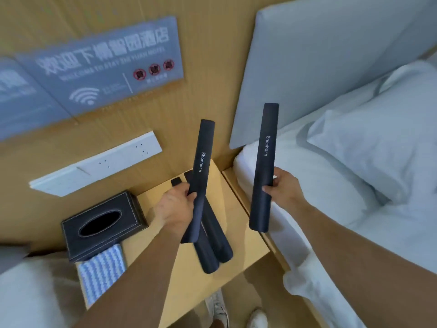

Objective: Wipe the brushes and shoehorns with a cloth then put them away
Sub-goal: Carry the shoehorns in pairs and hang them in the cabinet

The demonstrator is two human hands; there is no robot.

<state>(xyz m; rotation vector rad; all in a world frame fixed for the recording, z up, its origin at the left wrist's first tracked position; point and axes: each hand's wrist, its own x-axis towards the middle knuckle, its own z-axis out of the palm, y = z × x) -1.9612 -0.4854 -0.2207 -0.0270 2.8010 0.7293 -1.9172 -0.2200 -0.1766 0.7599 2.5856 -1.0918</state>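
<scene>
My left hand (176, 204) grips a long black shoehorn (203, 157) near its lower half, holding it upright above the wooden bedside table (238, 230). My right hand (282, 188) grips a second black shoehorn (266, 147) at mid-length, raised over the gap between the table and the bed. Two more black pieces (214, 245) lie on the table beneath the left shoehorn; whether they are brushes or shoehorns is unclear. A blue-and-white striped cloth (101, 271) lies folded at the table's left front corner.
A black tissue box (104, 223) stands at the table's left. A bed with white sheets and a pillow (369, 152) fills the right, its grey headboard (319, 62) behind. A white socket strip (99, 164) and a grey sign (101, 67) hang on the wooden wall. White shoes (236, 313) stand below.
</scene>
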